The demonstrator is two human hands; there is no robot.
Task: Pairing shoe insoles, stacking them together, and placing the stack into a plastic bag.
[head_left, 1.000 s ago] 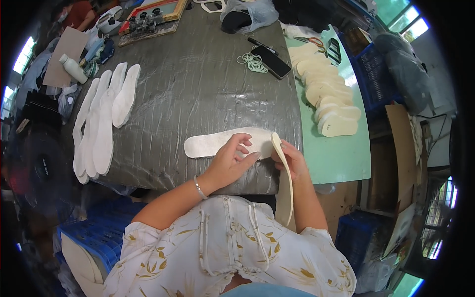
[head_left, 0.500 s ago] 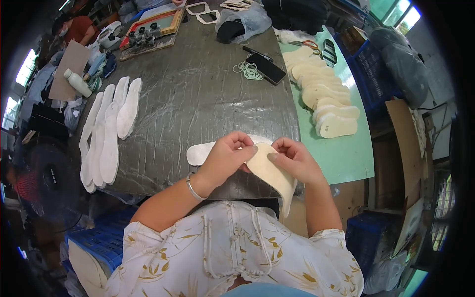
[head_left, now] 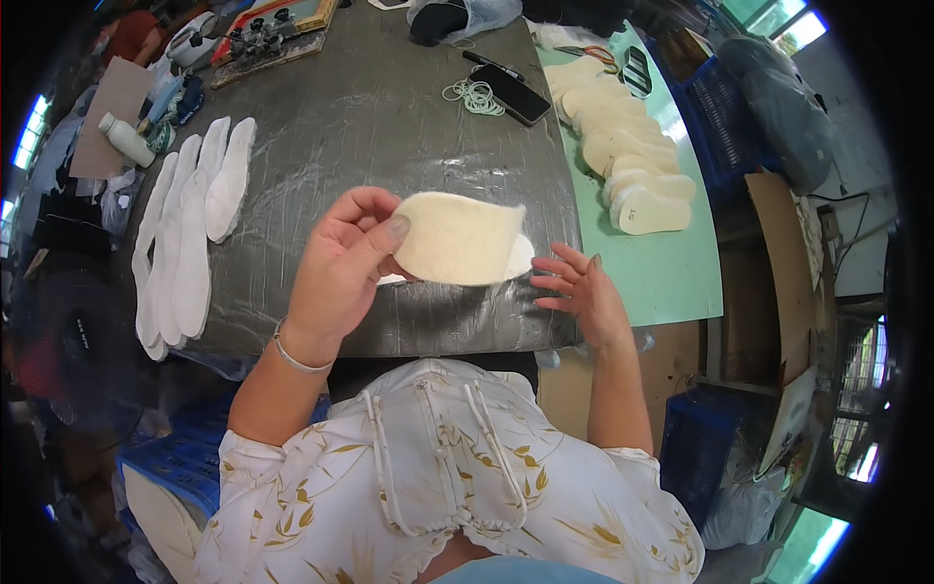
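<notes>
Insole [head_left: 457,241], cream, fuzzy and curved, is pinched by left hand [head_left: 341,258], right hand [head_left: 592,302] loosely spread

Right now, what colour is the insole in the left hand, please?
The insole in the left hand is pale cream; the head view shows it best.

The person wore a white blouse [head_left: 321,477] with gold-brown leaves [head_left: 533,474] printed on it and loose white sleeves [head_left: 251,459] that ended near the elbows. Two long, thin white strips [head_left: 378,467] ran down the sides of the front, with a narrow band [head_left: 448,443] down the middle and a wavy, frilly edge [head_left: 491,535] at the neck. A thin, shiny, silvery bangle [head_left: 292,360] went around the left wrist [head_left: 313,341].
</notes>
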